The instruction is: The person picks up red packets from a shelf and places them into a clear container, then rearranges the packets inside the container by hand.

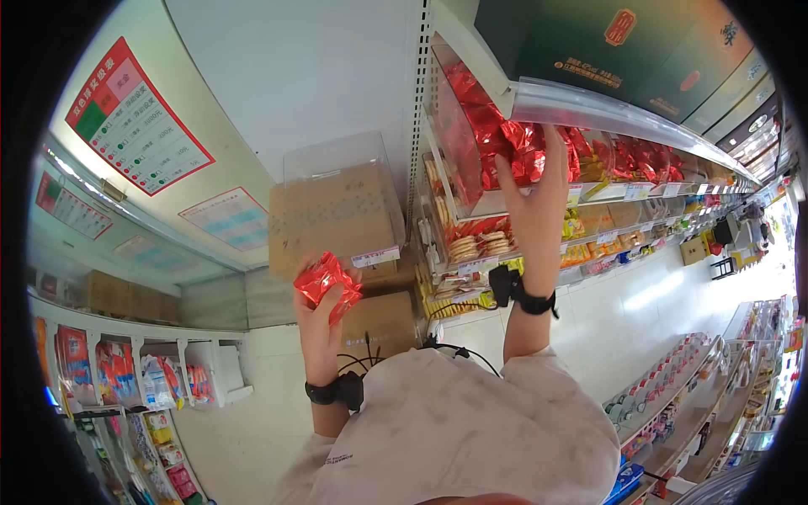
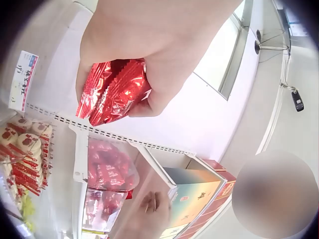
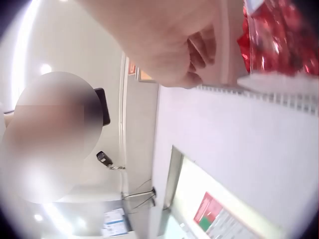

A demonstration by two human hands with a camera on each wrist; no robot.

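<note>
The clear bin (image 1: 449, 118) on the upper shelf is heaped with red foil packets (image 1: 505, 135). Its see-through walls seem meant to keep the loose heap from sliding off while letting shoppers see it.

The person's right hand (image 1: 534, 189) is raised over the bin's front wall and in among those packets. From the wrist view its fingers (image 3: 197, 55) look bent at the wall's edge, but I cannot tell whether they have closed on a packet.

Below and to the left of the bin, the left hand (image 1: 320, 324) is clamped round a bunch of red packets (image 1: 326, 284), fingers and thumb curled about them, probably to keep the slippery foil together.

Biscuit packs (image 1: 475, 246) sit on the shelf under the bin, a cardboard box (image 1: 332, 219) stands to its left, and green gift boxes (image 1: 606, 42) lie above it.
</note>
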